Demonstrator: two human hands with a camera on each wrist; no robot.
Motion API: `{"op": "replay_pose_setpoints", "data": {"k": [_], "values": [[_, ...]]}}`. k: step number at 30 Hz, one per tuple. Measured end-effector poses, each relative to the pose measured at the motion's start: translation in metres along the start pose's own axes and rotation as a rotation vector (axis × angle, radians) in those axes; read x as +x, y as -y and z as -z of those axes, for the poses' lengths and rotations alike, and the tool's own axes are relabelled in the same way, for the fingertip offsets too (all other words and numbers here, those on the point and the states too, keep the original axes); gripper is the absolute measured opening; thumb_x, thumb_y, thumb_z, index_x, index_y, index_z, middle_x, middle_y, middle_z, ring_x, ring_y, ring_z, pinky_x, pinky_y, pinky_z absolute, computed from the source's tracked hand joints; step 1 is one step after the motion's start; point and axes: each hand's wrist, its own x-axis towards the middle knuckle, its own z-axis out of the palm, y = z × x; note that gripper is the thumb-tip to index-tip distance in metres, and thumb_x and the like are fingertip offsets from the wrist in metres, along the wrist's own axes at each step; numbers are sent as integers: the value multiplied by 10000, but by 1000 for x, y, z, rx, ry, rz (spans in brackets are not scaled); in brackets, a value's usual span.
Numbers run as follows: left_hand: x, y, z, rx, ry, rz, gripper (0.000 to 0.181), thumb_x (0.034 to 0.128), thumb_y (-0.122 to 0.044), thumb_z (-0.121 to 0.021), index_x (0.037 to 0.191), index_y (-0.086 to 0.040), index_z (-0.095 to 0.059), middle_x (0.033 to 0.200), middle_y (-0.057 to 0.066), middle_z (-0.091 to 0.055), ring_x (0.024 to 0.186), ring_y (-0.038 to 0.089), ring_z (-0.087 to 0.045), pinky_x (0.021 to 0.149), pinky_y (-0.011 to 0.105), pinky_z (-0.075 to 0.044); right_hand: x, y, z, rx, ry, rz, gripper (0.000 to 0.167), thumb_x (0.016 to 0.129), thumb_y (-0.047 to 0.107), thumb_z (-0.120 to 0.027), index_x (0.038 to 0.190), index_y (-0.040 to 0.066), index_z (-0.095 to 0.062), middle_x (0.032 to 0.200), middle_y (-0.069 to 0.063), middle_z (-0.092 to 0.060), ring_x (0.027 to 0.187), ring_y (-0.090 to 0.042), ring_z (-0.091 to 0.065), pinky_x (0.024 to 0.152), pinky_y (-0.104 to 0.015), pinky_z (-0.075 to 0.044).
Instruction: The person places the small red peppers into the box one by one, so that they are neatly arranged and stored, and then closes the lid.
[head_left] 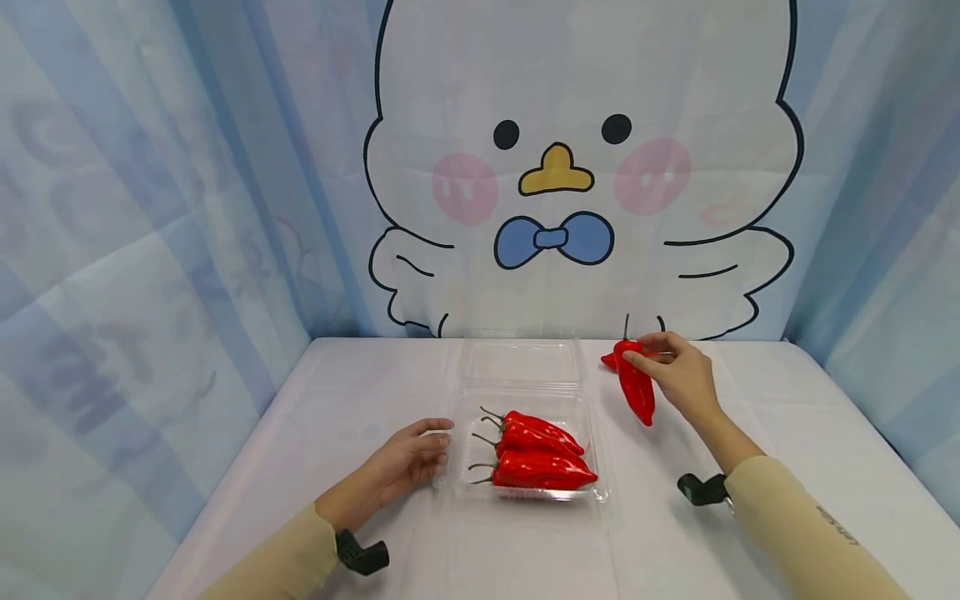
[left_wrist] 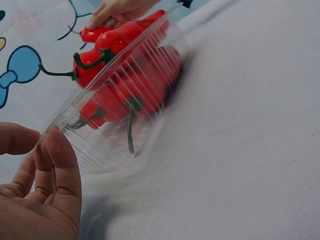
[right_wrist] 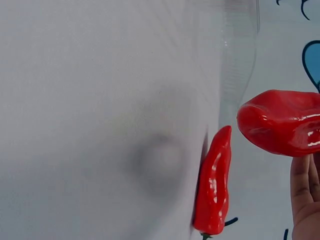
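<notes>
Red pepper (head_left: 637,390): up off the table, right of the clear box, in your right hand. Left to right:

Far left, blue-and-white curtain (head_left: 135,267) beside the table (head_left: 675,550). Your left sleeve (head_left: 281,554), tan, enters from the near edge; black wrist unit (head_left: 362,554) at the cuff.

Your left hand (head_left: 408,460) is at the box's left side. Left wrist view: thumb and index finger pinch the rim, the other fingers bent beside them.

Clear box (head_left: 555,402) sits mid-table, lid (head_left: 521,363) folded back on the far side. Boxed peppers (head_left: 543,469) lie piled, stems left, tips right; left wrist view has the upper ones standing above the rim. They overlap, so I can't tell you the exact count. Backdrop behind: white cartoon bird (head_left: 555,75) with a blue bow tie.

Right of the box, second pepper (right_wrist: 213,185) lies on the table, partly hidden behind yours in the head view; right wrist view shows the two apart.

Your right hand (head_left: 678,373) pinches your pepper between thumb and fingers near its top: stem up, tip down and slanting right. Right sleeve (head_left: 806,525) is tan with dark lettering, second black unit (head_left: 701,490) by the wrist.
</notes>
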Motion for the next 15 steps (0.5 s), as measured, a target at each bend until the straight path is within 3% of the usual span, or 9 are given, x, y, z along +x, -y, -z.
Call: {"op": "replay_pose_setpoints", "data": {"k": [2, 4, 15], "values": [[0, 0, 0, -2, -2, 0, 479, 1025, -105, -607, 1458, 11, -439, 920, 16, -601, 715, 90, -590, 671, 189, -551, 0, 3, -2, 4, 1, 7, 555, 967, 436, -711, 1340, 40, -598, 1319, -229, -636, 1146, -393, -640, 941, -505, -586], [0, 0, -1, -4, -4, 0, 474, 1025, -103, -607, 1455, 10, -443, 914, 13, -602, 717, 92, -587, 668, 190, -548, 0, 5, -3, 7, 5, 17, 551, 966, 429, -715, 1333, 34, -603, 1311, -232, -639, 1133, -393, -645, 935, -509, -589], [0, -1, -1, -1, -10, 1, 447, 1026, -108, -606, 1436, -3, -459, 911, 18, -591, 720, 93, -585, 665, 190, -544, 0, 20, -13, 4, 51, 66, 510, 951, 402, -745, 1289, 38, -632, 1250, -206, -669, 1055, -347, -674, 817, -249, -573]]}}
